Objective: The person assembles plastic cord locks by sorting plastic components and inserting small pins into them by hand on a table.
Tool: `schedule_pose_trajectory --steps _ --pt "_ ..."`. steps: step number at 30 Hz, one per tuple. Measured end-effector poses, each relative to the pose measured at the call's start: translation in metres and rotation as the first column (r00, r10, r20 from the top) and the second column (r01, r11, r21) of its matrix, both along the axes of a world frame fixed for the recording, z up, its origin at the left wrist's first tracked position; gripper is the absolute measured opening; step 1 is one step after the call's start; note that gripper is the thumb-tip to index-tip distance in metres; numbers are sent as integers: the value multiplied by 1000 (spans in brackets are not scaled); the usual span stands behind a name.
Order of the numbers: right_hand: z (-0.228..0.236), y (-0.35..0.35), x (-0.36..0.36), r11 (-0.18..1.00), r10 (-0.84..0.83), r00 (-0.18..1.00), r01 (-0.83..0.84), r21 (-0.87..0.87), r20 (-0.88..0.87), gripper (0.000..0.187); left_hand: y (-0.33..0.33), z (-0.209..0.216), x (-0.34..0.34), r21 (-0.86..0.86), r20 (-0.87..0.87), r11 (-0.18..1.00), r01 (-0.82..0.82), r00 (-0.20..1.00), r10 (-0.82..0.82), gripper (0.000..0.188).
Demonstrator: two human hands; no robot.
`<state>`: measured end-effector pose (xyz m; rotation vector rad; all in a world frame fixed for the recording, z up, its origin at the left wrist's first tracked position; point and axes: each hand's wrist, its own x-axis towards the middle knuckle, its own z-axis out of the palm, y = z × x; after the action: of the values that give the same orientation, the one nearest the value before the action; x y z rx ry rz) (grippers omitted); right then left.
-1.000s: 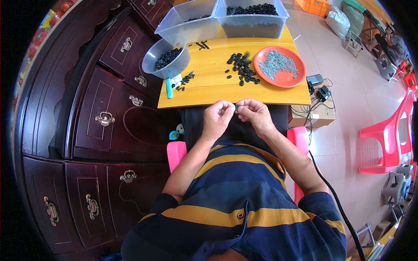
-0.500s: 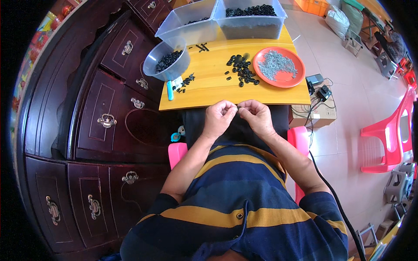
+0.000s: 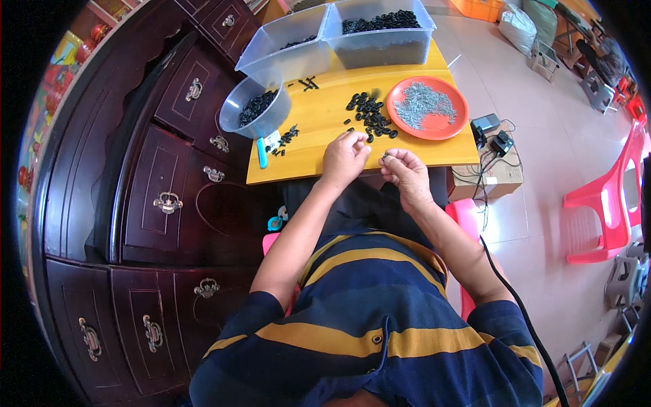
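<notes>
My left hand is at the table's front edge, fingers curled together beside a pile of small black oval rings. Whether it holds anything is hidden. A little to its right, my right hand pinches a tiny piece between thumb and forefinger, too small to name. Just beyond that hand lies an orange-red plate heaped with thin silvery pins or screws. The two hands are apart.
On the yellow table stand a round clear tub and two clear bins with black parts. A blue-handled tool and small black pieces lie at left. Dark drawers flank the left; a pink chair stands right.
My hands were together in front of the table edge; now they are apart. The left has moved forward toward the black rings, and the right has shifted slightly right with its fingers still pinched.
</notes>
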<state>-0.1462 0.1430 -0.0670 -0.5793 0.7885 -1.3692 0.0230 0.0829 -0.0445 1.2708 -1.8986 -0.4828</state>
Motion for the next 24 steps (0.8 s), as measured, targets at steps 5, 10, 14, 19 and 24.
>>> schedule_pose_trajectory --steps 5,10,14,19,24 --pt "2 0 -1 999 -20 1000 20 34 14 15 -10 -3 -14 -139 178 990 -28 983 52 23" --pt "6 0 -1 998 -30 999 28 50 25 15 -15 -6 -12 -170 190 985 -25 980 57 15" --pt "3 -2 -3 999 -26 999 25 45 20 15 -4 -1 -7 -208 225 978 10 974 38 10" --pt "-1 -3 -4 999 -21 999 20 45 24 17 13 0 4 348 -410 928 131 912 26 8" --pt "4 0 -2 998 -25 999 23 53 33 18 38 3 6 296 -634 919 261 773 -16 13"
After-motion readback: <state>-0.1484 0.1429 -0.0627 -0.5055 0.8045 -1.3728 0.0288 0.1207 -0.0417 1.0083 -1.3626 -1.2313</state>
